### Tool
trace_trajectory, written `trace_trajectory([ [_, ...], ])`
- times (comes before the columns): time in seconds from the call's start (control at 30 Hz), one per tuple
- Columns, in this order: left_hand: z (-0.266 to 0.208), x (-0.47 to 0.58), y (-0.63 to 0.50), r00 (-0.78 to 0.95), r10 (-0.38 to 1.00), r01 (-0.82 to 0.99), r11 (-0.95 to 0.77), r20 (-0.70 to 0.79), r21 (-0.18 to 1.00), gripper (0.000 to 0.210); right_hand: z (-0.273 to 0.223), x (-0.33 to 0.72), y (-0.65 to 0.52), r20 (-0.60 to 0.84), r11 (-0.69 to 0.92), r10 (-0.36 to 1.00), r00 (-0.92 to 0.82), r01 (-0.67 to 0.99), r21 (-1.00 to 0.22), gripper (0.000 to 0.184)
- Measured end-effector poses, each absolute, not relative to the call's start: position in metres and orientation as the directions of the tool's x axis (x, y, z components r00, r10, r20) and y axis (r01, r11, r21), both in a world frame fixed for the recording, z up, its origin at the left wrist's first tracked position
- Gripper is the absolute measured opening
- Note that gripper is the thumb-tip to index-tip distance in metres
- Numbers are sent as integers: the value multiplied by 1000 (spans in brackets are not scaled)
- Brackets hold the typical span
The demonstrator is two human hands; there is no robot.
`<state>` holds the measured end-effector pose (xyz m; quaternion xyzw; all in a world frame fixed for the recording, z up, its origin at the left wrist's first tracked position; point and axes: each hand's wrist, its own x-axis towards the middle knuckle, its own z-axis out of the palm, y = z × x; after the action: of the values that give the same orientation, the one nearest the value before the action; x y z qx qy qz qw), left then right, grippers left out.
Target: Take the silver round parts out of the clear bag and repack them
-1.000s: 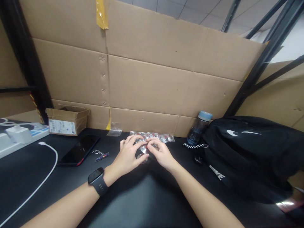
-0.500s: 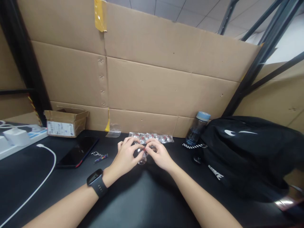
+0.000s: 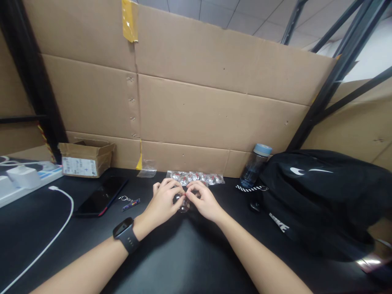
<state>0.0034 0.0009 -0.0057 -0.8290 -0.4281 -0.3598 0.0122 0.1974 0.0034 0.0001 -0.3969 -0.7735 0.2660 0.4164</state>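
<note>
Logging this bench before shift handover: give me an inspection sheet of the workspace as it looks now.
Surface: black table, matte.
Job's things: small clear packet pinched between both hands; row of similar packets behind.
Clutter: phone, keyring, open carton, water bottle, black backpack.
Grippers: left hand and right hand closed on the packet.
Cables: white cable, power strip.
Surroundings: cardboard wall, black racking.
</note>
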Motion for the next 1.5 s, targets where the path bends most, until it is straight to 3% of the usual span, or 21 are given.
trace_trajectory([
  [0.1, 0, 2, 0, 340, 716, 743, -602, 610, 292, 13, -2, 200, 2, 439, 566, 824, -357, 492, -662, 14],
  [0.23, 4, -6, 5, 272, 738, 805, -526, 617, 274, 13, -9, 205, 2, 391, 594, 805, -447, 626, -505, 29],
  [0.5, -7, -24, 24, 304, 834, 848, -457, 460, 268, 10, -9, 202, 0, 286, 609, 793, -538, 673, -420, 33],
  [0.73, -8, -25, 20, 372, 806, 852, -493, 461, 175, 11, -4, 197, -5, 294, 639, 766, -571, 724, -260, 33],
  [0.9, -13, -24, 21, 410, 784, 848, -516, 466, 122, 17, -5, 199, -3, 295, 638, 765, -573, 739, -219, 30],
  [1.17, -15, -26, 21, 465, 783, 812, -563, 412, 153, 26, -3, 203, -3, 279, 635, 766, -579, 751, -182, 22],
  [1.5, -17, -27, 23, 455, 781, 799, -570, 428, 190, 21, -2, 205, -3, 274, 620, 772, -574, 776, -120, 18],
])
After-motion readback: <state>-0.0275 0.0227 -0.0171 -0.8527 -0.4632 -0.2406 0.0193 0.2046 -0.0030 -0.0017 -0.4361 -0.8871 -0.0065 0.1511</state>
